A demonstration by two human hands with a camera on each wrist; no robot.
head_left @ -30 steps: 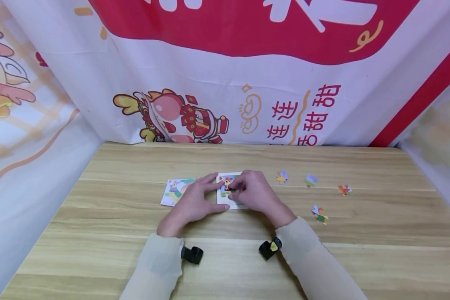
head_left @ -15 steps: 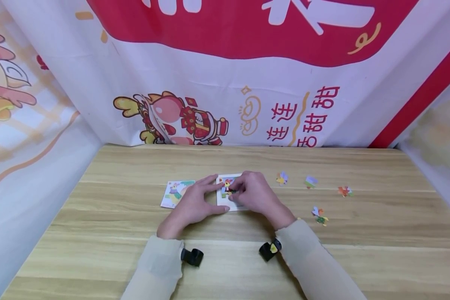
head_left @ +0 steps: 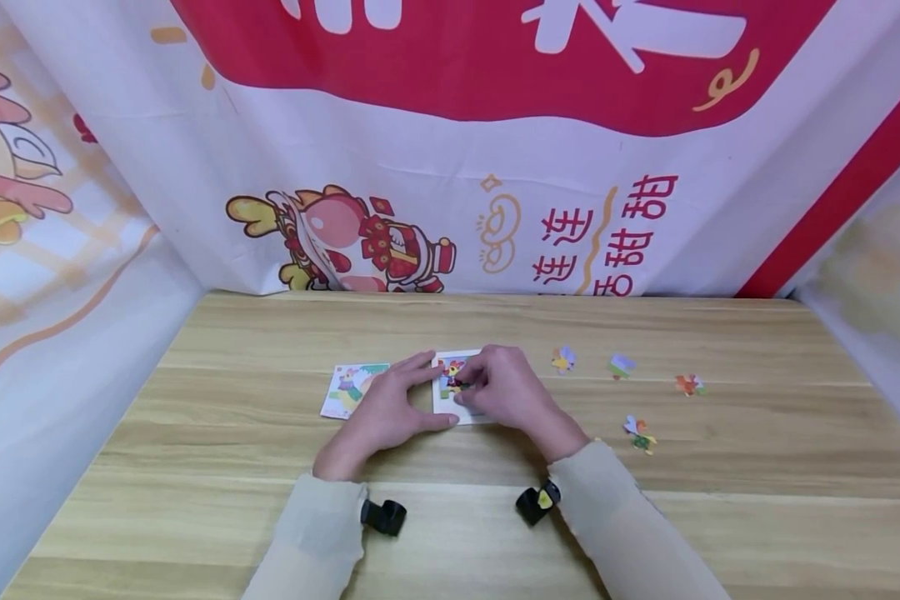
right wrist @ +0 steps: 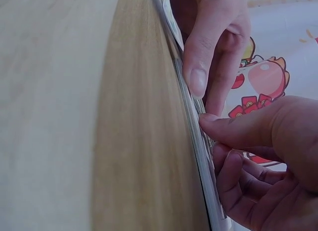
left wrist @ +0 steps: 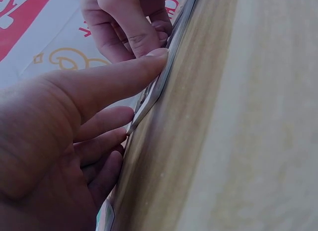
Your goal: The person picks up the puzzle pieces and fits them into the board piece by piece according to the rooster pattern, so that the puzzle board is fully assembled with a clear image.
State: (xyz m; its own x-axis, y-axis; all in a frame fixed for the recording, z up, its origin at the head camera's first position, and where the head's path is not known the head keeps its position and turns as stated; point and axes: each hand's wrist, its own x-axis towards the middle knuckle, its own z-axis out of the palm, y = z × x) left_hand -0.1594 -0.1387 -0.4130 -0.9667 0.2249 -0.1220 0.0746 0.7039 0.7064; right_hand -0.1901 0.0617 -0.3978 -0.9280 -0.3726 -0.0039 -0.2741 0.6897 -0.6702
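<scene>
A small white-bordered jigsaw board lies on the table in the head view, with a colourful cartoon picture partly filled in. My left hand steadies it from the left, fingers extended along the far left part and the thumb on the near border. In the left wrist view that thumb lies straight along the board's edge. Over the picture, my right hand pinches a puzzle piece between thumb and curled index finger; the fingers mostly hide it. The right wrist view shows the right thumb right at the board's surface.
A printed picture card lies left of the board, partly under the left hand. Loose puzzle pieces are spread to the right: a purple-yellow one, a purple-green one, an orange-red one and a nearer cluster. A printed cloth hangs behind the table.
The right thumb and index finger have shifted very slightly over the picture. The left hand keeps its place on the board, and the loose pieces lie as before.
</scene>
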